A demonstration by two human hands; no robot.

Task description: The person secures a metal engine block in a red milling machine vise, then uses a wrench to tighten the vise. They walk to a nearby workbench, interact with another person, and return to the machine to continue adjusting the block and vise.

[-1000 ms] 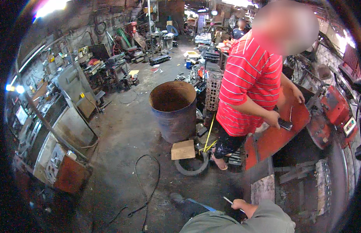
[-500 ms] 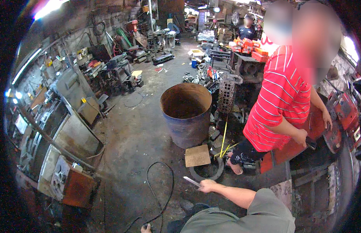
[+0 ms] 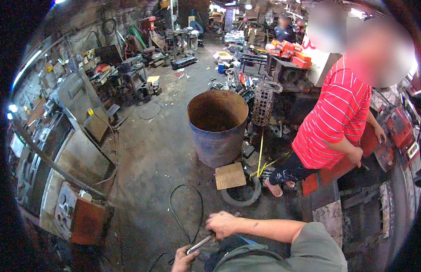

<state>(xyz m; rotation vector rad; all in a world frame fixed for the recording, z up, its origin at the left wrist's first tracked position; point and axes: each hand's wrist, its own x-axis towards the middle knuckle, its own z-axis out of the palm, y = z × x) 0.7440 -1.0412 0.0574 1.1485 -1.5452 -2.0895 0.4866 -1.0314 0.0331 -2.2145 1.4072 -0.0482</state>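
My right hand [image 3: 221, 224] is closed around a slim silver metal bar [image 3: 200, 244], low in the middle of the view. The bar slants down to my left hand [image 3: 184, 259], whose thumb and fingers are closed on its lower end. A short dark bit sticks out past the far side of my right fist. The exact kind of tool cannot be made out. A black cable [image 3: 202, 208] loops on the floor ahead and runs down beside my left hand; whether that hand also touches it is hidden.
A rusty open drum [image 3: 219, 147] stands ahead, with a cardboard piece [image 3: 230, 176] and a dark ring [image 3: 246, 199] before it. A person in a red striped shirt [image 3: 335, 113] bends at the right. Metal panels and a rust-brown block [image 3: 88, 222] stand left.
My right hand has come left and nearer with the silver bar, which now reaches my left hand. My left hand has risen into fuller view. The person at right has shifted slightly right.
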